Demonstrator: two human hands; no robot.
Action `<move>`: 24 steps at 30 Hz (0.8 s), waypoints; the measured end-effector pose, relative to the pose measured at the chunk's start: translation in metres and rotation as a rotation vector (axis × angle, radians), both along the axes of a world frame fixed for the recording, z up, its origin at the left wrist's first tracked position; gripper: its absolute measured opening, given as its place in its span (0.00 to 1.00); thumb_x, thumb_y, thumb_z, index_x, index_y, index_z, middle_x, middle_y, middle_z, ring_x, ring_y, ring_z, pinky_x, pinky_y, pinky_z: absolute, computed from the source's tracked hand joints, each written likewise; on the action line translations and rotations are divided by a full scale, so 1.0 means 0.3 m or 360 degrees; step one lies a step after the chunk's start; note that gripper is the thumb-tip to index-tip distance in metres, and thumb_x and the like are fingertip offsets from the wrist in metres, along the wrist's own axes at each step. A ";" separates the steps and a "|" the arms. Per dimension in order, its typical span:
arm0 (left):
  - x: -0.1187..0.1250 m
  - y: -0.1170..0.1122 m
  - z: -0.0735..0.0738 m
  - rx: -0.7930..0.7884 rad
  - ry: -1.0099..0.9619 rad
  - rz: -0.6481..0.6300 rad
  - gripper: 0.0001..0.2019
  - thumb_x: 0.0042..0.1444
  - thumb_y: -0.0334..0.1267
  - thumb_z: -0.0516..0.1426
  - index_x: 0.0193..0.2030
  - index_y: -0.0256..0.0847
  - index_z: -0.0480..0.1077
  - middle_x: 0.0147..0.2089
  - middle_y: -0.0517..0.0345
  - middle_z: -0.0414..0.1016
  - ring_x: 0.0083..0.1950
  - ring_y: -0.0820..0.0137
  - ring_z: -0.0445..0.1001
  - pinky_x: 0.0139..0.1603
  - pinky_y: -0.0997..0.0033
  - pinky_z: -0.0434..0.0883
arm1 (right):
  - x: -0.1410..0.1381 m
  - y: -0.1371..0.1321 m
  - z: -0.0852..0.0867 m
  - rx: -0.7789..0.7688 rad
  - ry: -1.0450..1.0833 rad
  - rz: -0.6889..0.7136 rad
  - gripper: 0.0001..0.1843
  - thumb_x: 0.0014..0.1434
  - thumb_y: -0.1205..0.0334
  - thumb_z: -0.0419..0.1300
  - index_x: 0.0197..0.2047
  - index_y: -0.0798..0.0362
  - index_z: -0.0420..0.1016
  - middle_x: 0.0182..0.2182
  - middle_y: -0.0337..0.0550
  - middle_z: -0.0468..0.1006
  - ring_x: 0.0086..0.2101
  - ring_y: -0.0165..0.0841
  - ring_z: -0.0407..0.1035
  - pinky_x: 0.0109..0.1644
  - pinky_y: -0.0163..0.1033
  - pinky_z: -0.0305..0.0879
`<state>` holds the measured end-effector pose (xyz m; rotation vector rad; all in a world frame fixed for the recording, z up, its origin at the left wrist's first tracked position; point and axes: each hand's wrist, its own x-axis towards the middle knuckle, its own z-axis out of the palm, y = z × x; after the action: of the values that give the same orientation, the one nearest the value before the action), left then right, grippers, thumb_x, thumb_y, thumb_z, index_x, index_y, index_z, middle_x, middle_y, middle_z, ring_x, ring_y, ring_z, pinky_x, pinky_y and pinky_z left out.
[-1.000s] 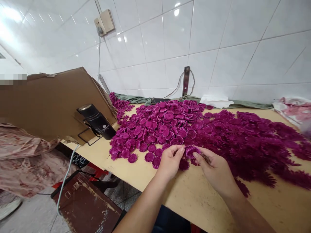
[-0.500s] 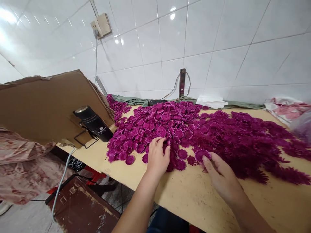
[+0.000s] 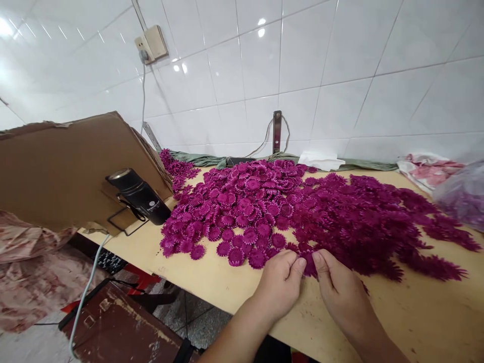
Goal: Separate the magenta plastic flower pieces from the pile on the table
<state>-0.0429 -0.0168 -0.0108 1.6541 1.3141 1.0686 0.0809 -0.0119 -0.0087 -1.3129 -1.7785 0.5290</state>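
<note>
The left arm (image 3: 238, 335) rises from the bottom edge, slanting up to the right; the right arm (image 3: 378, 340) slants up to the left, so the two lean toward each other. Both are bare as far as they show. The left wrist (image 3: 262, 308) and the right wrist (image 3: 359, 315) look nearly straight. The left hand (image 3: 282, 285) has its fingers bent inward, with the left thumb (image 3: 300, 267) laid along them in a pinch. The right hand (image 3: 338, 290) mirrors it, right thumb (image 3: 321, 267) uppermost, fingers curled behind. The thumb tips point at each other, near but apart
</note>
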 end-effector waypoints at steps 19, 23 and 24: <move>0.013 0.008 -0.015 -0.0096 -0.0287 0.0113 0.19 0.57 0.54 0.44 0.23 0.42 0.54 0.25 0.62 0.56 0.30 0.72 0.56 0.32 0.72 0.57 | 0.002 0.016 -0.061 -0.0154 0.0196 0.0121 0.21 0.60 0.48 0.46 0.20 0.50 0.60 0.15 0.36 0.64 0.19 0.30 0.60 0.22 0.33 0.61; 0.020 0.011 -0.027 -0.0299 -0.0598 0.0035 0.22 0.52 0.60 0.46 0.23 0.42 0.54 0.22 0.65 0.53 0.25 0.74 0.52 0.27 0.73 0.54 | -0.001 0.009 -0.068 -0.0323 0.0400 0.0226 0.20 0.59 0.47 0.48 0.23 0.51 0.62 0.18 0.38 0.67 0.22 0.31 0.64 0.26 0.33 0.65; 0.022 0.012 -0.028 -0.0335 -0.0656 0.0018 0.23 0.51 0.62 0.46 0.23 0.42 0.54 0.21 0.66 0.51 0.24 0.75 0.51 0.26 0.73 0.53 | -0.005 0.004 -0.065 -0.0346 0.0498 0.0243 0.19 0.59 0.47 0.48 0.23 0.51 0.62 0.19 0.38 0.67 0.23 0.31 0.64 0.27 0.33 0.66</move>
<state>-0.0363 -0.0133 -0.0192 1.1946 1.1195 1.1601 0.0793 -0.0107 -0.0283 -1.1666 -1.5986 0.9806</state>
